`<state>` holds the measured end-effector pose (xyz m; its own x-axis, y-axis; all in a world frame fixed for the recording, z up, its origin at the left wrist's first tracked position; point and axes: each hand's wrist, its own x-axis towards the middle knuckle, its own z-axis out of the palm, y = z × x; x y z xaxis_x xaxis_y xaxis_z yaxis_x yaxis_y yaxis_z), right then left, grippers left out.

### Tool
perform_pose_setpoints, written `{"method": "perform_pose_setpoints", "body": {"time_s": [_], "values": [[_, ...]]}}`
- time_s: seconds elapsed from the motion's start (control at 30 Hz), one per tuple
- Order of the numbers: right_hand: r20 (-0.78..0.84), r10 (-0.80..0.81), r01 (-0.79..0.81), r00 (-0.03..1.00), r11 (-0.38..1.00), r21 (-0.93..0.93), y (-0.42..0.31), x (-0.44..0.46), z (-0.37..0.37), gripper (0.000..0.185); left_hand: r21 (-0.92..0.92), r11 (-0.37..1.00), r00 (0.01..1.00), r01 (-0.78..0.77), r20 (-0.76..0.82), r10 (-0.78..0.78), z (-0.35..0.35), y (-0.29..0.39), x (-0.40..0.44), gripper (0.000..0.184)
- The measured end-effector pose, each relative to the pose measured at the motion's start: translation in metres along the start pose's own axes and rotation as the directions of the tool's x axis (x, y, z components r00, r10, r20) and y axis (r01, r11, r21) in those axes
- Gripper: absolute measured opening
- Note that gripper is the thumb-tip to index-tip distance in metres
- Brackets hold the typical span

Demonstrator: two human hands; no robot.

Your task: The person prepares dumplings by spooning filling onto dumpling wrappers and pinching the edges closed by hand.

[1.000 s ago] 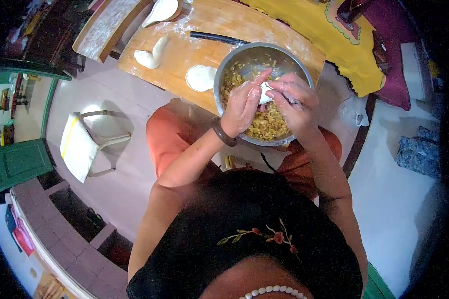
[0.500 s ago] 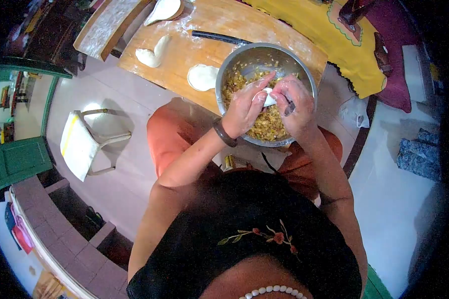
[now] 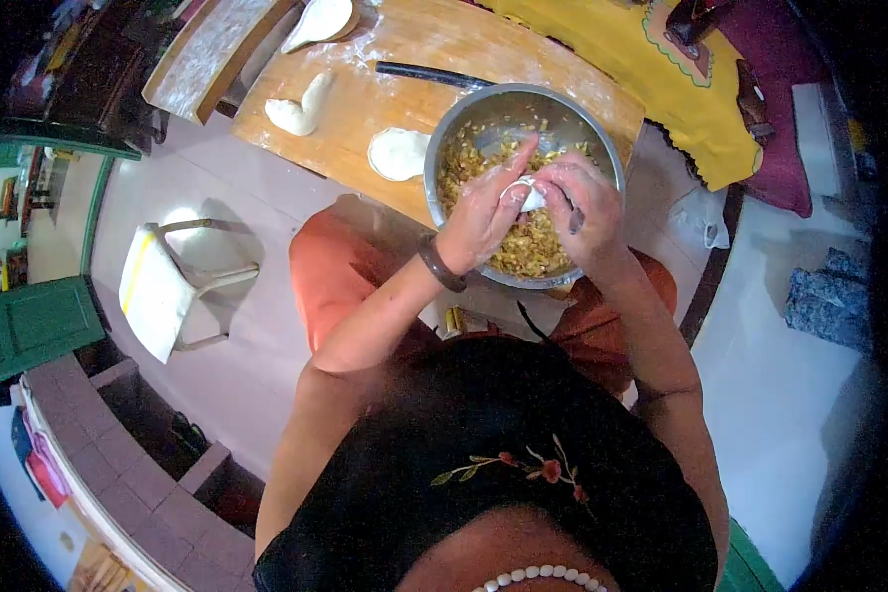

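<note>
Over a metal bowl [image 3: 442, 123] of chopped yellow-brown filling [image 3: 528, 252], my left hand [image 3: 483, 207] holds a small white piece of dough [image 3: 533, 195] between thumb and fingers. My right hand [image 3: 582, 205] pinches the other side of the same dough, its fingers bent. The palms partly hide the dough. Left of the bowl, a flat round dough wrapper [image 3: 398, 154] lies on the wooden board [image 3: 340, 143]. Farther left is a folded dough piece [image 3: 303, 107]. More flat wrappers [image 3: 326, 22] lie at the top. A dark rod [image 3: 429, 74] rests behind the bowl.
A white-covered stool [image 3: 158, 291] stands on the floor at left. A floured wooden bench [image 3: 212, 59] is at the upper left. Yellow cloth [image 3: 622, 59] covers a surface beyond the board. A plastic bag [image 3: 701, 217] lies right of the bowl, and blue fabric [image 3: 831, 301] farther right.
My right fingers have shifted and curled around the dough, which shows less than a second ago. My left hand stays nearly in place.
</note>
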<state>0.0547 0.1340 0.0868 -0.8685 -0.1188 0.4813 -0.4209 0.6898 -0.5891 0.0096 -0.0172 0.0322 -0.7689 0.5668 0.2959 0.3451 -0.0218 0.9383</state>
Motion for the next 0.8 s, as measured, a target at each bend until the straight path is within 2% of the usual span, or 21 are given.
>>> {"method": "perform_pose_setpoints", "body": {"time_s": [0.13, 0.2, 0.27, 0.3, 0.4, 0.5, 0.57, 0.7, 0.8], "values": [[0.042, 0.028, -0.029, 0.999, 0.999, 0.021, -0.002, 0.0, -0.002, 0.009, -0.068, 0.998, 0.999, -0.013, 0.03, 0.015, 0.001, 0.002, 0.002, 0.048], [0.058, -0.016, 0.015, 0.998, 1.0, 0.023, 0.0, 0.004, -0.002, 0.012, -0.186, 0.98, 0.997, 0.064, 0.058, -0.055, 0.002, 0.003, 0.002, 0.046], [0.126, 0.06, -0.07, 0.99, 0.995, 0.077, 0.005, 0.002, -0.005, 0.016, -0.354, 0.905, 0.97, 0.235, 0.138, -0.198, 0.003, -0.004, 0.001, 0.048], [0.162, 0.093, -0.11, 0.982, 0.989, 0.102, 0.007, 0.002, -0.006, 0.018, -0.409, 0.879, 0.969, 0.247, 0.121, -0.216, 0.003, 0.0, 0.003, 0.048], [0.033, 0.03, -0.033, 0.999, 0.994, 0.104, 0.008, 0.01, -0.011, 0.024, -0.567, 0.777, 0.958, 0.273, 0.086, -0.274, 0.002, 0.009, 0.007, 0.048], [-0.062, 0.213, -0.181, 0.975, 0.924, 0.336, 0.018, 0.003, -0.002, 0.035, -0.722, 0.626, 0.938, 0.293, 0.091, -0.334, 0.003, 0.006, 0.009, 0.045], [-0.061, 0.263, -0.214, 0.963, 0.882, 0.42, 0.024, 0.0, 0.007, 0.043, -0.756, 0.565, 0.925, 0.332, 0.143, -0.352, 0.005, 0.007, 0.008, 0.047], [0.098, 0.377, -0.379, 0.921, 0.809, 0.45, 0.006, 0.006, 0.008, 0.054, -0.803, 0.449, 0.897, 0.392, 0.224, -0.381, 0.009, 0.014, 0.01, 0.046], [0.096, 0.3, -0.31, 0.949, 0.838, 0.45, 0.007, 0.01, 0.015, 0.06, -0.817, 0.411, 0.895, 0.405, 0.261, -0.362, 0.007, 0.015, 0.011, 0.045]]}}
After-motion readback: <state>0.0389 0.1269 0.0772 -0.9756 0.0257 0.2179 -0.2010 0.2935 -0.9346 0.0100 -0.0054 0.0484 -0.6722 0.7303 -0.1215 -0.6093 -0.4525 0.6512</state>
